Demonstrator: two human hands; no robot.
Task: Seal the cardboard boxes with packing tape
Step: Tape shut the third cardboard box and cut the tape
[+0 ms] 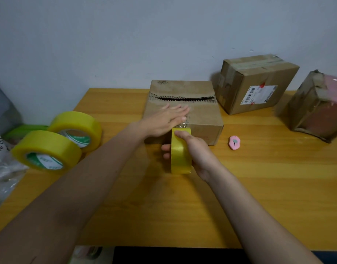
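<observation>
The counter [259, 187] is yellow wood, and the middle box [184, 111] sits near its back edge. I will place everything else from that box.

The middle box is not sealed yet. Its top has a long torn gap [184, 98] with a jagged edge, and the gap is open and dark inside. A short bit of clear tape [183, 125] runs from the roll up onto the near edge of the top (it looks crinkly and shiny). So I think the taping of this box has only just begun, and the strip must go right across the gap.

To the right of the middle box, and a bit behind it, stands a second box [257, 82] with a white label. It has tape over its top and looks done. Further right is a third box [316, 107], wrapped in shiny tape with pink showing through; it looks done too, though it is blurry.

To the left of the middle box lie two spare rolls [57, 141] of yellow tape, touching each other.

The left hand [163, 121] lies flat on the middle box with straight fingers, pressing the top down. The right hand [194, 147], just in front of the box, has a closed grip around the tape roll [181, 155], thumb on top.

A small pink cutter [234, 142] lies just right of the box's front corner, waiting to cut the tape.
</observation>
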